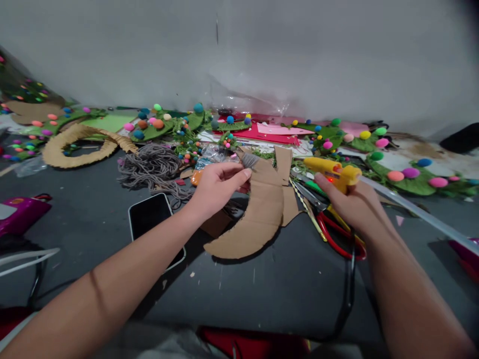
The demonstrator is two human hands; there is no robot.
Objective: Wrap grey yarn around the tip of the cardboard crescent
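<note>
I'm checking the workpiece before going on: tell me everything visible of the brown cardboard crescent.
The cardboard crescent looks flat and plain brown, with faint creases and a slightly ragged edge. It opens to the left, its lower end tapering to a tip above the dark tabletop. Grey yarn lies on its upper part, near where the left hand grips the inner edge.

Craft workshop, cluttered dark worktable (pixel 232 299), yellow glue gun (pixel 346 175), cut cardboard (pixel 262 212), grey yarn (pixel 151 167), red-handled scissors (pixel 323 227), pom-poms (pixel 410 173)

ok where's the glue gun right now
In the head view, the yellow glue gun is in the right hand, right of the cardboard crescent.
</note>
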